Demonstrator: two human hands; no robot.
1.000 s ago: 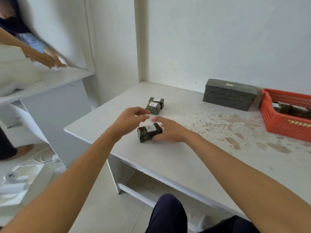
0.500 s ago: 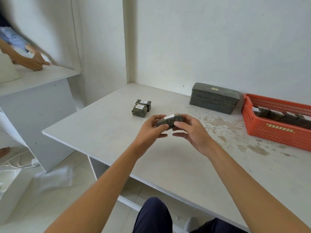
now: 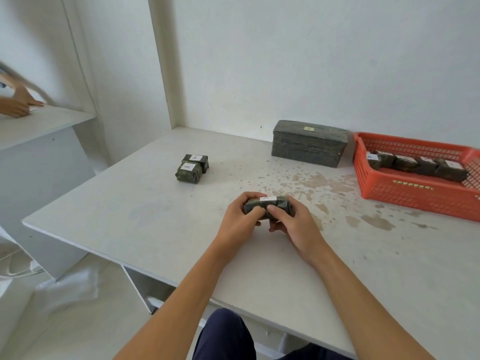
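A small dark green wrapped block (image 3: pixel 270 203) with a white label on top is held just above the white table (image 3: pixel 145 219). My left hand (image 3: pixel 240 219) grips its left end, thumb on the near face. My right hand (image 3: pixel 293 222) grips its right end, fingers curled round the far side. Two more labelled blocks (image 3: pixel 191 168) lie side by side at the back left of the table.
A large dark wrapped brick (image 3: pixel 309 142) stands by the back wall. An orange plastic basket (image 3: pixel 405 188) at the right holds several labelled blocks. Another person's hand (image 3: pixel 18 102) rests on a white shelf at the far left. The table's left and front edges drop to the floor.
A second ago the block lay on the table under my right hand. Both hands have lifted it and now hold it by its ends, nearer the table's middle.
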